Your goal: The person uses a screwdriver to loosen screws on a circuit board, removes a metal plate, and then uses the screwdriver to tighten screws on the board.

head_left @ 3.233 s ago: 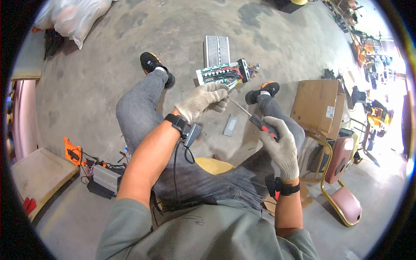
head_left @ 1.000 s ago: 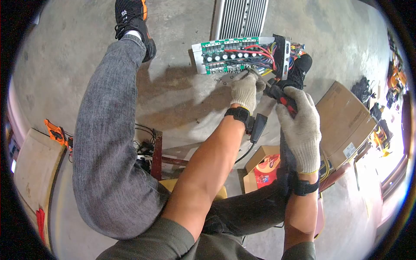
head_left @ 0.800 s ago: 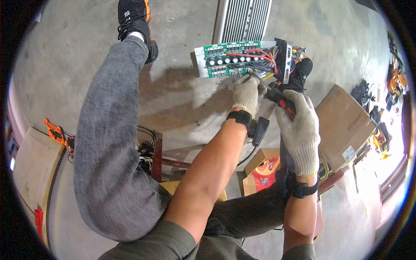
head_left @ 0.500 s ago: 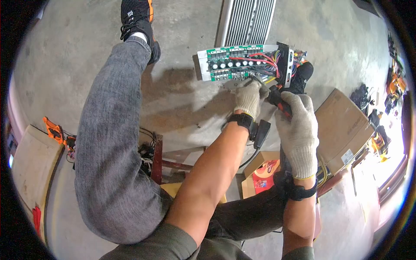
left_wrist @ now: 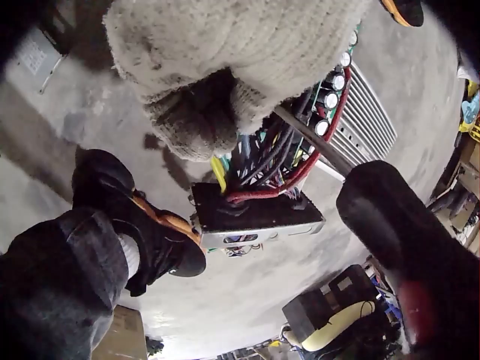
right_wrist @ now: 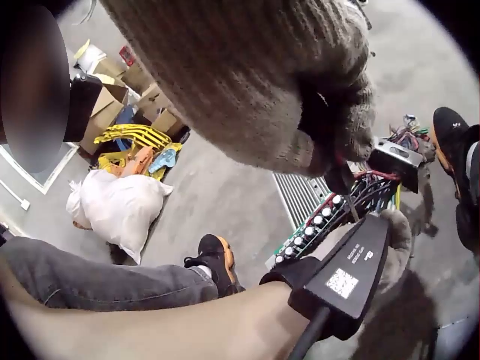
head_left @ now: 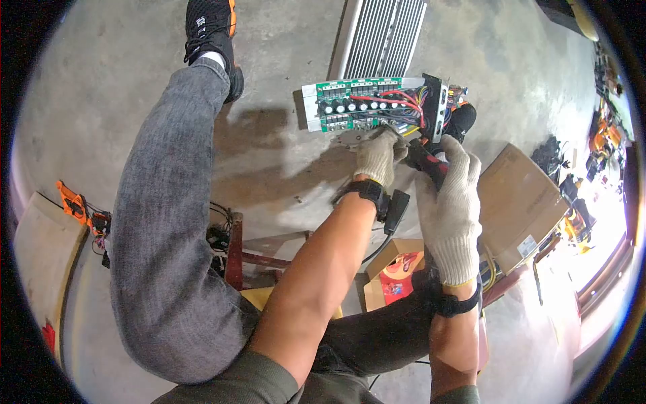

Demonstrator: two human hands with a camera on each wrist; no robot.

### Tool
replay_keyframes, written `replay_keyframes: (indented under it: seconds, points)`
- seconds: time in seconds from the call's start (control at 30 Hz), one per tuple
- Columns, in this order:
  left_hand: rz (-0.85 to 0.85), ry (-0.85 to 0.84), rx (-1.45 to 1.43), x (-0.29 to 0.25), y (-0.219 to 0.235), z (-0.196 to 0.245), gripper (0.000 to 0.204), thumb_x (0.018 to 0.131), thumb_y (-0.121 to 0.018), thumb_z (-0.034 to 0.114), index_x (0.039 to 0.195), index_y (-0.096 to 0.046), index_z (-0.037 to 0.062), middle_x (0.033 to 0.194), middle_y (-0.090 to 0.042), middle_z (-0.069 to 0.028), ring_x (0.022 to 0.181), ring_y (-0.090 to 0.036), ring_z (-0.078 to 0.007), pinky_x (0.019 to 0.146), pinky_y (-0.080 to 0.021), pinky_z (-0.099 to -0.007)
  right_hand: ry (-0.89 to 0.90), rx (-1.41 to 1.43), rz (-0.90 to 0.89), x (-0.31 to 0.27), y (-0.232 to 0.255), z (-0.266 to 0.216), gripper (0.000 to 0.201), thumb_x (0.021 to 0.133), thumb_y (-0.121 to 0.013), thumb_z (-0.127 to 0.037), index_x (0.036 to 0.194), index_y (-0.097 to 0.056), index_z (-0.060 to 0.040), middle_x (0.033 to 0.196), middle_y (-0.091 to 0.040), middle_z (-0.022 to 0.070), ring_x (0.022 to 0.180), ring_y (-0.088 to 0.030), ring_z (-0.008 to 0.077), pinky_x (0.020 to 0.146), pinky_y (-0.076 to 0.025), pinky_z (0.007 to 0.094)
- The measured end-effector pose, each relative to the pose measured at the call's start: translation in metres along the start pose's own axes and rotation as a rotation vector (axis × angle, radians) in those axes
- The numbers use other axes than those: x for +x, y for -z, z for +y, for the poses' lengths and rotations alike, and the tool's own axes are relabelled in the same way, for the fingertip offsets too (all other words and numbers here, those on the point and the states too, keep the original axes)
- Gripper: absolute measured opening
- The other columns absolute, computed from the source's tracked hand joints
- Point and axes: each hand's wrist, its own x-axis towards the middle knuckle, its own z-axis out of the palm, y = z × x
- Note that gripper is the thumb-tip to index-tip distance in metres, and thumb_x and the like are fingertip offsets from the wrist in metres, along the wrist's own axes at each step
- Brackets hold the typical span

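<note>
A green circuit board with a row of capacitors, red wires and a black end plate sits low in front of the person. My gloved left hand grips at its near edge, fingers curled; the contact is partly hidden by the glove. My gloved right hand holds a black and red screwdriver, its thumb and fingers wrapped round the handle. In the left wrist view the screwdriver's shaft slants past the wires toward the left thumb, its tip hidden behind the glove.
Just beyond the board lies a ribbed metal case. Shoes stand on either side of the work. A cardboard box is at right, an open carton below the hands. White sacks lie farther off.
Since 3.2 s ago the person has leaned forward, and both hands have come down to the board with the screwdriver. Over the last second the hands keep nearly the same place.
</note>
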Motion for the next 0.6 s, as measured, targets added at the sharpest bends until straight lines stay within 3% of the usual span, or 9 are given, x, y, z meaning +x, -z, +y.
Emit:
replay_keyframes:
  seconds: [0.13,0.2,0.3,0.43,0.5,0.57,0.6]
  points:
    - [0.044,0.025,0.105,-0.002,0.000,0.003,0.009,0.097,-0.062,0.011,0.095,-0.069,0.0059,0.080,-0.070,-0.0056,0.061,-0.066,-0.0144,0.056,-0.058,-0.0280,0.066,0.014,-0.023,0.002,-0.005,0.007,0.050,0.091,-0.068,-0.005,0.138,-0.050,-0.0065,0.123,-0.058,0.0253,0.105,-0.067,0.0448,0.086,-0.057,0.0488]
    - [-0.015,0.017,0.091,0.000,0.004,0.004,0.007,0.096,-0.063,0.011,0.096,-0.069,0.0060,0.080,-0.070,-0.0055,0.060,-0.066,-0.0142,0.055,-0.058,-0.0278,-0.078,0.063,0.014,0.004,-0.005,0.002,0.051,0.090,-0.068,-0.004,0.137,-0.050,-0.0053,0.125,-0.056,0.0249,0.106,-0.067,0.0449,0.088,-0.056,0.0480]
    - [-0.041,0.016,0.030,0.004,0.002,0.000,0.006,0.095,-0.064,0.010,0.097,-0.069,0.0064,0.080,-0.070,-0.0053,0.059,-0.066,-0.0140,0.055,-0.058,-0.0275,-0.069,0.096,0.030,0.002,0.001,-0.007,0.048,0.090,-0.068,-0.001,0.135,-0.051,-0.0034,0.123,-0.056,0.0246,0.106,-0.066,0.0448,0.088,-0.056,0.0472]
    - [0.041,0.058,0.076,-0.003,-0.002,0.007,0.006,0.094,-0.064,0.010,0.096,-0.069,0.0069,0.080,-0.070,-0.0051,0.059,-0.066,-0.0142,0.056,-0.059,-0.0279,0.123,0.017,0.041,-0.002,-0.009,0.012,0.050,0.090,-0.068,0.000,0.136,-0.050,-0.0026,0.122,-0.058,0.0239,0.108,-0.066,0.0445,0.087,-0.056,0.0469]
    - [0.050,0.057,0.150,-0.008,-0.004,0.012,0.007,0.094,-0.063,0.009,0.096,-0.069,0.0069,0.080,-0.071,-0.0054,0.060,-0.067,-0.0146,0.056,-0.059,-0.0284,0.099,-0.010,0.053,-0.001,-0.006,0.007,0.051,0.089,-0.068,0.001,0.137,-0.050,-0.0032,0.120,-0.059,0.0235,0.108,-0.066,0.0448,0.086,-0.056,0.0464]
    - [-0.002,0.034,0.084,-0.001,0.001,0.007,0.009,0.093,-0.063,0.007,0.098,-0.070,0.0063,0.080,-0.071,-0.0059,0.060,-0.067,-0.0149,0.055,-0.059,-0.0276,-0.251,0.117,-0.050,0.001,0.001,-0.006,0.048,0.090,-0.068,0.000,0.135,-0.051,-0.0032,0.118,-0.059,0.0230,0.108,-0.066,0.0450,0.086,-0.056,0.0460]
    - [-0.006,0.035,0.085,0.001,0.000,0.003,0.009,0.093,-0.063,0.007,0.098,-0.070,0.0063,0.080,-0.071,-0.0059,0.060,-0.067,-0.0149,0.055,-0.059,-0.0276,-0.139,0.078,0.002,-0.002,0.001,-0.005,0.047,0.094,-0.067,-0.004,0.138,-0.051,-0.0036,0.119,-0.063,0.0242,0.107,-0.068,0.0440,0.085,-0.056,0.0460]
